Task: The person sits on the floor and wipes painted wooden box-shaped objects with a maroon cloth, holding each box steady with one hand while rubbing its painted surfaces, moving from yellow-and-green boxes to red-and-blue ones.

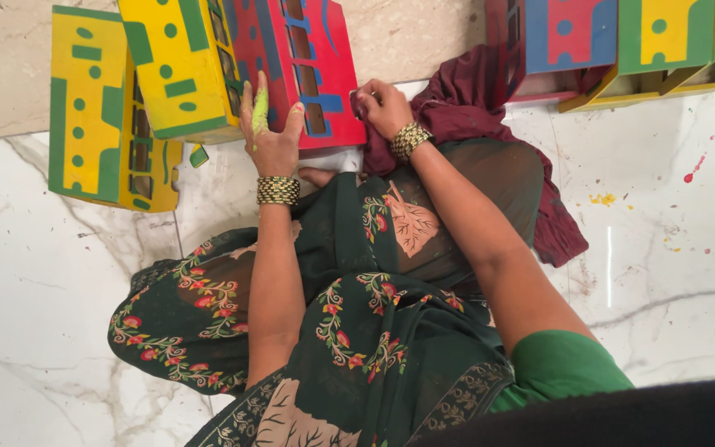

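The red panel [312, 62], painted with blue shapes and cut with a row of slots, lies on the marble floor [43, 331] just in front of the person's lap, with the left hand [271, 132] pressed flat on its near edge, fingers spread and smeared with green paint. The right hand [382, 106] is curled shut at the panel's right edge, though what it grips I cannot tell. Two yellow-and-green panels [97, 116] lie to the left, three more painted pieces [573, 33] stand at the upper right, and one maroon cloth [473, 99] lies bunched beside the right wrist.
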Demonstrator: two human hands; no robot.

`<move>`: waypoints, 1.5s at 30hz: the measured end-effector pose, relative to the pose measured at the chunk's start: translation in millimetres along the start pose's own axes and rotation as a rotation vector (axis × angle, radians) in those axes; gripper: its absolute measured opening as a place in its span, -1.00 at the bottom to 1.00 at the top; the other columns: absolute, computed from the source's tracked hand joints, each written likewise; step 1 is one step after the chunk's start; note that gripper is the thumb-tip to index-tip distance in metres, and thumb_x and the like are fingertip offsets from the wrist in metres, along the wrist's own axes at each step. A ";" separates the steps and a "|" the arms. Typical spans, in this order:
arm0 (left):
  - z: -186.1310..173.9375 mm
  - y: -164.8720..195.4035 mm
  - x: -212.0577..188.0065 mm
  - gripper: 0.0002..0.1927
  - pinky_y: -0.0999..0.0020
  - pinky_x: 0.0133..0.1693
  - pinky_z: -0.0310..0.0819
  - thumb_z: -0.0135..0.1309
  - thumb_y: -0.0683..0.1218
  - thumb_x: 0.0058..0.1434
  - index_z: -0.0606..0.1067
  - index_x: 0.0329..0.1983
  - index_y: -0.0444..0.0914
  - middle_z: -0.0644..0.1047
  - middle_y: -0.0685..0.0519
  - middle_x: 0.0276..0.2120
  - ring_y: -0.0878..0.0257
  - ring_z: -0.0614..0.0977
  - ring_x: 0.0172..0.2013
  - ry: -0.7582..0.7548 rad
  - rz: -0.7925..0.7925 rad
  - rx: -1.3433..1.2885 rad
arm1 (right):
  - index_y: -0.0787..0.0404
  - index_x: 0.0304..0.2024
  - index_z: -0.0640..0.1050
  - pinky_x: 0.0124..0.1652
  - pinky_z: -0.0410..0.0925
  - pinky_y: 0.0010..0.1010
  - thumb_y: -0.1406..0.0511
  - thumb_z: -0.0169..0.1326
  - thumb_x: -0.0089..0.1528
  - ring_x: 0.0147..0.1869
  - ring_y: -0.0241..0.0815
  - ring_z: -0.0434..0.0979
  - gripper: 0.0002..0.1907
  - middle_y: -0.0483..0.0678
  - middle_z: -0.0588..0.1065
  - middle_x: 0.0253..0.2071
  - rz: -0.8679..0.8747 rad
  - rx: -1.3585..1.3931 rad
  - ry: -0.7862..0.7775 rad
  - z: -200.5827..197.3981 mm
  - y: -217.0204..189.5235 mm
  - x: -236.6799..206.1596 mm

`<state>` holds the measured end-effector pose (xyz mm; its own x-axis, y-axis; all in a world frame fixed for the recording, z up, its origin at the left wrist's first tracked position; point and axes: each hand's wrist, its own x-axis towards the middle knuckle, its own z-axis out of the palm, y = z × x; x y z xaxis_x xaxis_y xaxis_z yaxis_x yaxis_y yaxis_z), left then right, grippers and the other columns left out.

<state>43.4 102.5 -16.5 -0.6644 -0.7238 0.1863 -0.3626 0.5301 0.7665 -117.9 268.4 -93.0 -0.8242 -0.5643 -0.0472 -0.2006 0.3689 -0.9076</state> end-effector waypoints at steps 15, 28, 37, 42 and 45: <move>0.2 2.0 -1.0 -0.22 0.07 0.41 0.16 0.35 0.05 0.18 0.34 0.46 0.03 0.24 -0.12 0.46 -0.08 0.26 0.45 0.015 0.002 -0.017 | 0.30 0.15 0.47 0.13 0.36 -0.30 0.23 0.03 0.36 0.14 -0.01 0.58 -0.63 0.17 0.58 0.02 -0.082 0.122 -0.370 -5.5 -2.5 5.4; 1.9 0.8 -10.4 -0.25 0.06 0.43 0.14 0.33 0.03 0.21 0.34 0.47 -0.01 0.25 -0.16 0.46 -0.09 0.28 0.44 0.012 0.002 -0.072 | 0.29 -0.01 0.62 0.03 0.39 -0.16 0.00 -0.05 0.38 0.04 0.20 0.59 -0.49 0.24 0.59 -0.11 0.032 -0.088 -0.272 -22.8 4.7 8.8; 8.7 33.6 -12.2 -0.19 -0.01 0.33 0.27 0.36 0.11 0.13 0.32 0.46 0.08 0.26 -0.14 0.43 -0.14 0.31 0.39 0.051 0.028 0.113 | 0.42 -0.33 0.62 -0.03 0.41 0.05 -0.09 -0.04 0.34 -0.05 0.39 0.57 -0.34 0.45 0.53 -0.23 0.148 -0.552 -0.332 -29.5 2.9 9.9; 18.1 54.0 -18.8 -0.23 -0.09 0.23 0.30 0.28 0.22 0.16 0.32 0.44 0.10 0.26 -0.13 0.42 -0.11 0.30 0.39 0.074 0.004 0.249 | 0.33 -0.26 0.61 -0.15 0.44 0.10 0.04 -0.06 0.36 -0.21 0.36 0.60 -0.52 0.35 0.55 -0.36 0.048 -0.666 -0.255 -35.5 -37.2 -30.0; 25.9 57.3 -23.0 -0.37 -0.13 0.21 0.28 0.12 0.24 0.31 0.34 0.44 0.10 0.28 -0.09 0.42 -0.08 0.30 0.39 0.107 -0.010 0.324 | 0.28 -0.16 0.50 -0.31 0.43 0.12 0.11 -0.02 0.34 -0.36 0.36 0.58 -0.66 0.28 0.53 -0.47 -0.081 -0.638 -0.075 -34.3 -71.2 -47.9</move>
<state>20.9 161.0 7.3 -0.5933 -0.7631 0.2561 -0.5695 0.6229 0.5363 -82.3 294.5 -11.8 -0.7586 -0.6504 -0.0385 -0.5554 0.6764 -0.4838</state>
